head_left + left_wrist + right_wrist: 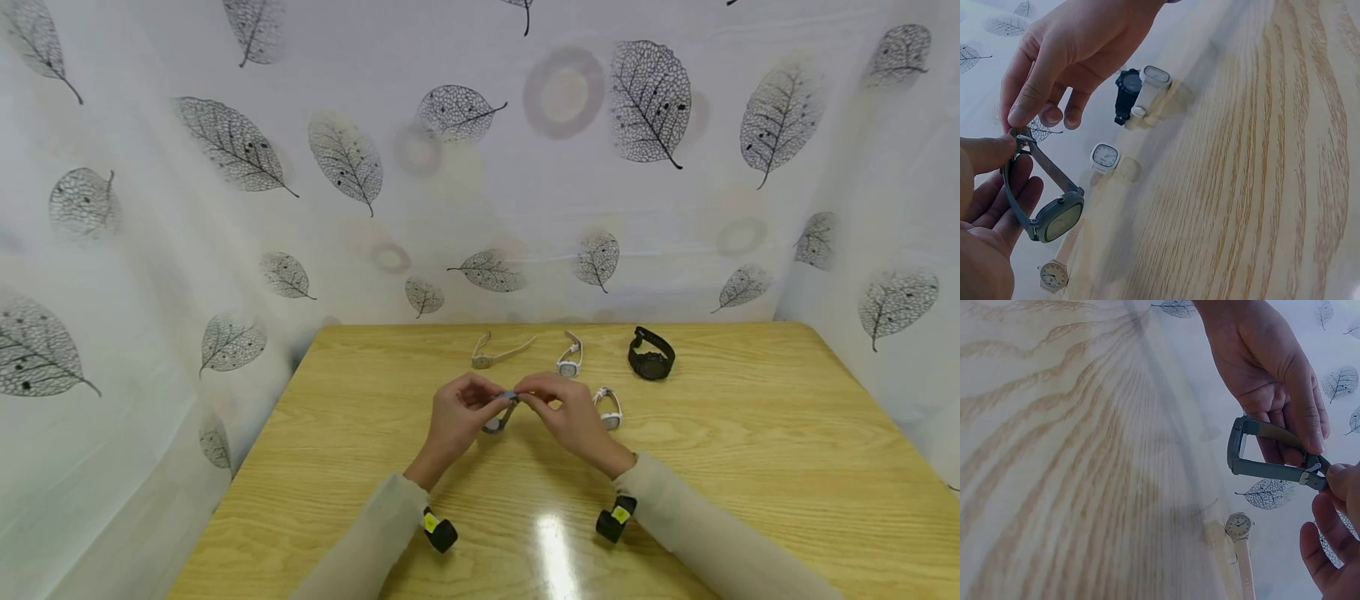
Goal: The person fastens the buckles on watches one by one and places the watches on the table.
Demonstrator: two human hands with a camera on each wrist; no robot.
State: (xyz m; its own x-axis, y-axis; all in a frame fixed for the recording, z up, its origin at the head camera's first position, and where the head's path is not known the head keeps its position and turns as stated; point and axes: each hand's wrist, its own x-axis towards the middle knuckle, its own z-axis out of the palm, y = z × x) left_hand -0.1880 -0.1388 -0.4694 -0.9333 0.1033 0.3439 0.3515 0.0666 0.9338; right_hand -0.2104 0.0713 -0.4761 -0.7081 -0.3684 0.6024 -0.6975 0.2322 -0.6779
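Observation:
A grey-green wristwatch with a squarish case hangs below both hands, its strap bent round into a loop. My left hand pinches the strap near the metal buckle between thumb and fingers. From the other side, my right hand pinches the strap at the same end, thumb against fingertips. In the left wrist view the strap ends meet at the buckle; how far the tip passes through it is hidden by the fingertips. The watch is held above the table, its case tilted.
On the wooden table beyond the hands lie a beige-strapped watch, a white watch and a chunky black watch. Another white watch stands just right of my right hand. A leaf-print curtain hangs behind the table.

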